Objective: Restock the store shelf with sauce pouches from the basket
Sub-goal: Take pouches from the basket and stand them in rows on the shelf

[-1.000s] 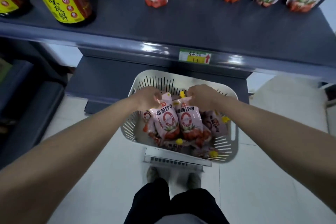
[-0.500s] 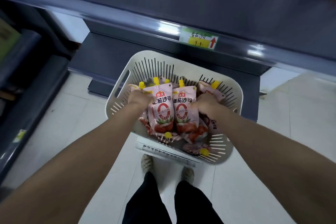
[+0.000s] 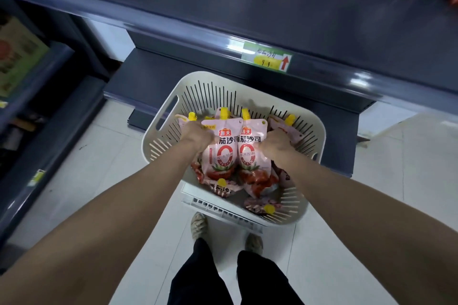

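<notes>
A person's left hand (image 3: 195,135) grips one pink sauce pouch (image 3: 219,148), fingers clamped on its left edge, while the right hand (image 3: 275,143) clamps a second pouch (image 3: 250,150) beside it. Both pouches stand upright, touching, above loose pouches in a white slotted basket (image 3: 314,131) below the grey store shelf (image 3: 272,7).
</notes>
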